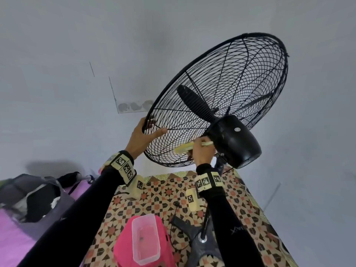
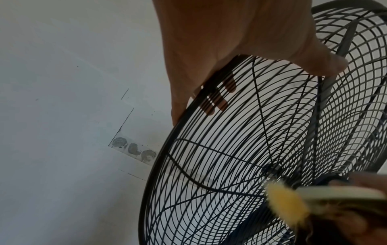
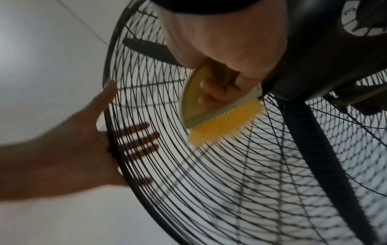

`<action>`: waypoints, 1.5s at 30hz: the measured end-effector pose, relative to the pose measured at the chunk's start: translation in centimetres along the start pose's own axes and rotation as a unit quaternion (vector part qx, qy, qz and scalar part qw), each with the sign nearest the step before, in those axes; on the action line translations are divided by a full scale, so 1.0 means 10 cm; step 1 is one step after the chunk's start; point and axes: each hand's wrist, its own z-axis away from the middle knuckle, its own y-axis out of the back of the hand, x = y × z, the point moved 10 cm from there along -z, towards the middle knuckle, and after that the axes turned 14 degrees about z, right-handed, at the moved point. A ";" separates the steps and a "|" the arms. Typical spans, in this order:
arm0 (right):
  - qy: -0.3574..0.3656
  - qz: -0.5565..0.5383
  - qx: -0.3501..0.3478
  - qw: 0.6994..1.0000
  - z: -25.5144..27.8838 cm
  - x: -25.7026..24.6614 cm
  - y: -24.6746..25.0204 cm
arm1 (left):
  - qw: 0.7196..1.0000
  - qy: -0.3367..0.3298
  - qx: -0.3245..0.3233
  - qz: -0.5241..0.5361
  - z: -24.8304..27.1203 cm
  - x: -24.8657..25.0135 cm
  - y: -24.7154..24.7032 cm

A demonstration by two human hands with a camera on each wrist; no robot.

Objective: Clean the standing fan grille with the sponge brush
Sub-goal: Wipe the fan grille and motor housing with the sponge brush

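Note:
The black wire fan grille (image 1: 221, 89) tilts upward, seen from behind and below. My left hand (image 1: 152, 129) clasps its lower left rim (image 3: 108, 116), with the thumb on the rear wires and the fingers (image 3: 142, 137) lying on the far side. My right hand (image 1: 201, 151) grips a pale sponge brush (image 1: 184, 148) with yellow bristles (image 3: 222, 124). The bristles press against the rear grille wires just beside the black motor housing (image 1: 235, 141). A dark blade (image 1: 194, 101) shows inside the cage. The brush looks blurred in the left wrist view (image 2: 286, 203).
Below stand a patterned cloth surface (image 1: 240, 205), the fan's pole and base (image 1: 202, 236), a black cable, and a clear plastic tub (image 1: 145, 239) on a pink container. A dark bag (image 1: 32, 199) lies at left on purple fabric. A grey wall is behind the fan.

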 end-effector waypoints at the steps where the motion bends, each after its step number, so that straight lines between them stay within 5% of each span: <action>1: 0.013 -0.008 0.045 0.999 -0.02 -0.08 0.13 | 1.000 -0.002 0.000 0.000 0.01 -0.01 0.00; 4: 0.017 -0.061 0.128 0.990 -0.10 -0.25 0.39 | 1.000 0.003 0.007 0.004 0.01 -0.04 0.02; 10: 0.027 0.062 0.027 0.997 -0.17 -0.01 0.13 | 1.000 -0.003 0.001 -0.001 0.01 0.00 -0.02; 15: 0.086 -0.046 0.123 0.988 -0.18 -0.34 0.44 | 1.000 -0.003 0.005 0.004 0.02 -0.03 0.00; 20: 0.035 0.045 0.037 0.998 -0.11 -0.02 0.12 | 1.000 0.000 0.005 0.006 0.03 0.00 -0.01; 24: 0.084 -0.077 0.123 0.986 -0.09 -0.28 0.45 | 1.000 -0.004 0.002 0.004 0.06 0.01 -0.02; 27: 0.015 -0.162 0.131 0.978 -0.12 -0.11 0.42 | 1.000 -0.001 0.007 0.014 0.06 -0.01 -0.01; 31: -0.066 -0.123 0.012 0.990 -0.07 0.28 0.11 | 1.000 0.004 0.007 0.016 0.03 -0.01 0.00; 39: 0.102 0.098 0.061 0.988 -0.20 -0.16 0.19 | 1.000 0.003 -0.001 0.005 0.06 -0.02 -0.01; 45: 0.249 0.237 0.059 0.937 0.02 -0.35 0.10 | 1.000 0.004 -0.002 0.006 0.06 0.00 -0.02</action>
